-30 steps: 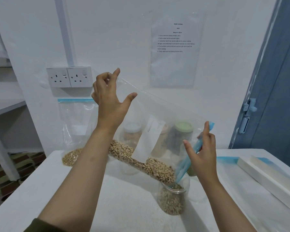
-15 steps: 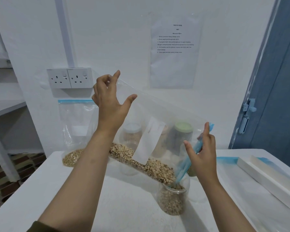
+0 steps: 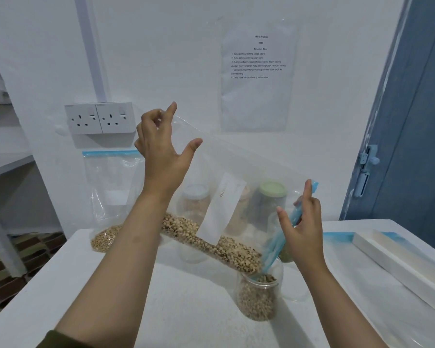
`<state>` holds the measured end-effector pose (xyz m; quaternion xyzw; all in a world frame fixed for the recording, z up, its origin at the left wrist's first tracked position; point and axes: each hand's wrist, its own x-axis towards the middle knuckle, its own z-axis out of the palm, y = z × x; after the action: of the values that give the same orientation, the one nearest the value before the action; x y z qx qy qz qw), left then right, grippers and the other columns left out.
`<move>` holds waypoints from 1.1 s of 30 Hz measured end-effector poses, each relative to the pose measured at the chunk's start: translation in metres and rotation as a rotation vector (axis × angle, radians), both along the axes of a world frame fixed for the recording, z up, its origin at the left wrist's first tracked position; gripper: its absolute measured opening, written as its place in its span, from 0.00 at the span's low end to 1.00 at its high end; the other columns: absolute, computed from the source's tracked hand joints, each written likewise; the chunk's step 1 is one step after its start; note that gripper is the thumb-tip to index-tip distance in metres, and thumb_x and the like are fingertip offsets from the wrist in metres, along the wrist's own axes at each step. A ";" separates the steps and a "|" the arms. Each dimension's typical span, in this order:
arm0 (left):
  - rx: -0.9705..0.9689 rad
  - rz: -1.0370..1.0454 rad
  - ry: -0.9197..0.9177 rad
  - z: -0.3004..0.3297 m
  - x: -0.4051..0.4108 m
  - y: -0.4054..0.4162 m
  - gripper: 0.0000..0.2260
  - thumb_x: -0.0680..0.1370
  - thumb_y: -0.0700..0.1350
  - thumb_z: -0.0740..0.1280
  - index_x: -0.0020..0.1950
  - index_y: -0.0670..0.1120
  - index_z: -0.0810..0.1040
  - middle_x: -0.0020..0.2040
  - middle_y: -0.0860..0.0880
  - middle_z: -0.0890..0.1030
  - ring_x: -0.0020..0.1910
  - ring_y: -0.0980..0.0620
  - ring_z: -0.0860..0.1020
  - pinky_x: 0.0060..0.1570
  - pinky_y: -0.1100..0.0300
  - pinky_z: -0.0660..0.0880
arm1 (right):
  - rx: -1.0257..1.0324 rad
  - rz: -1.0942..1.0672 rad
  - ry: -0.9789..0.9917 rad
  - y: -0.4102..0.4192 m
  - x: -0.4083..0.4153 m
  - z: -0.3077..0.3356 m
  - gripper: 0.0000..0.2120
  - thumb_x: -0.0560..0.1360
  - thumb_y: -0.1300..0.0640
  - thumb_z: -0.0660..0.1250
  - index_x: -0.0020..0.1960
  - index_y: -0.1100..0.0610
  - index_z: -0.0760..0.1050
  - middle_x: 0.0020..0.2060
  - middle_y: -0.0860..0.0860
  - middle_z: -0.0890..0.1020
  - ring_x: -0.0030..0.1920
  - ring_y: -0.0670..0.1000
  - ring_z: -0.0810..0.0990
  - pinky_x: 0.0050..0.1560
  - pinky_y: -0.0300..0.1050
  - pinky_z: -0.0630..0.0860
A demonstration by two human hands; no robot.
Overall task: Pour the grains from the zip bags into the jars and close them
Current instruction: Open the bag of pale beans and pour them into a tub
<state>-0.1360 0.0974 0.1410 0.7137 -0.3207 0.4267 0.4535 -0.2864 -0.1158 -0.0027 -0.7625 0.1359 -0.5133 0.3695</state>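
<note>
Left hand (image 3: 161, 156) pinches the tilted zip bag's (image 3: 249, 172) corner, right hand (image 3: 303, 222) grips its blue mouth over the jar (image 3: 259, 297).

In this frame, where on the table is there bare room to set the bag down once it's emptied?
Bare white table shows between the forearms, left of the open jar, and toward the near left edge. The back is crowded: a second bag and lidded jars. The right side holds a flat bag and a white box.

Soft, even, bluish-cool light fills the view, shadows on the white table (image 3: 191, 310) faint, wide-angle bending at the edges, fine detail slightly soft.
</note>
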 end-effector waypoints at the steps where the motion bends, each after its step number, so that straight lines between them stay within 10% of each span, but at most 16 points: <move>1: 0.000 0.000 -0.001 0.000 0.000 0.000 0.32 0.73 0.53 0.73 0.75 0.47 0.68 0.64 0.42 0.67 0.65 0.48 0.66 0.64 0.56 0.55 | -0.004 -0.003 0.000 0.000 0.000 0.001 0.39 0.79 0.54 0.68 0.81 0.45 0.47 0.53 0.50 0.68 0.51 0.42 0.70 0.50 0.29 0.68; 33: -0.011 -0.027 -0.007 0.002 -0.003 0.004 0.32 0.73 0.54 0.72 0.75 0.46 0.67 0.63 0.42 0.67 0.65 0.46 0.67 0.65 0.51 0.57 | 0.007 -0.007 0.003 0.000 0.009 0.007 0.38 0.80 0.55 0.67 0.81 0.45 0.47 0.52 0.49 0.67 0.52 0.37 0.70 0.51 0.25 0.67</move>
<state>-0.1393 0.1009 0.1430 0.7054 -0.3295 0.4248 0.4620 -0.2772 -0.1157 0.0042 -0.7614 0.1412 -0.5131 0.3702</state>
